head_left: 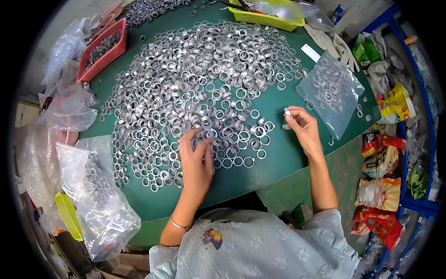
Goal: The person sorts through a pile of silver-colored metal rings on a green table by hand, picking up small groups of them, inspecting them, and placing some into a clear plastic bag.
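A wide heap of small silver metal rings (186,69) covers much of the green table. My left hand (194,160) reaches into the heap's near edge, its thumb and fingers apart and touching rings, with none visibly gripped. At the right of the heap my right hand (304,130) pinches a metal ring (287,112) between thumb and fingertips. Just under those fingertips another ring (285,126) lies on the table. Beyond my right hand rests a clear plastic bag (337,114) with several rings inside.
A red basket (121,42) of small metal pieces stands at the far left, a yellow-green basket (269,18) at the back. Another clear bag (111,228) holding rings hangs over the table's left edge. White gloves (344,51) lie at the back right. Blue shelving (420,203) with colourful packages lines the right.
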Tool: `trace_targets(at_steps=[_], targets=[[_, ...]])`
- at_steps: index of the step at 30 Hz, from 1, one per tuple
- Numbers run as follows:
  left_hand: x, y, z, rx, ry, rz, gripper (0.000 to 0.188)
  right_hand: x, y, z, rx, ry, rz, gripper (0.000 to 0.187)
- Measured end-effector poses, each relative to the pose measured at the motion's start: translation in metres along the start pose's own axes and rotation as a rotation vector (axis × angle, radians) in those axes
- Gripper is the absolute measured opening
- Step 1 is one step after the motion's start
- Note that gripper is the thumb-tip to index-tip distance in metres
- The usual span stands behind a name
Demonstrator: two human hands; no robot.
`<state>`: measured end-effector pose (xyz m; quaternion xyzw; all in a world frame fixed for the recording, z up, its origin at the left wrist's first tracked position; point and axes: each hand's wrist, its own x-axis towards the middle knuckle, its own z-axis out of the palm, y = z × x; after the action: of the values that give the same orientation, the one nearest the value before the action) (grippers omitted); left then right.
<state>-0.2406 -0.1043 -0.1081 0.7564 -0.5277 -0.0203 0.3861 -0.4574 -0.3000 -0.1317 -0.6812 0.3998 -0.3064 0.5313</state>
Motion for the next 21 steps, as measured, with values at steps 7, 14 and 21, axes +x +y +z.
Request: trace_targets(at_steps=[7,14,21], targets=[[-0.013,0.014,-0.001,-0.130,-0.035,-0.072,0.022,-0.012,-0.030,0.006,0.925,-0.009,0.165,0.024],[-0.018,0.033,0.006,-0.627,-0.276,-0.163,0.051,-0.042,-0.040,0.031,1.211,-0.358,0.379,0.035],[-0.015,0.049,0.017,-1.536,-0.552,-0.703,0.063,-0.074,-0.047,0.053,0.750,-0.384,0.249,0.034]])
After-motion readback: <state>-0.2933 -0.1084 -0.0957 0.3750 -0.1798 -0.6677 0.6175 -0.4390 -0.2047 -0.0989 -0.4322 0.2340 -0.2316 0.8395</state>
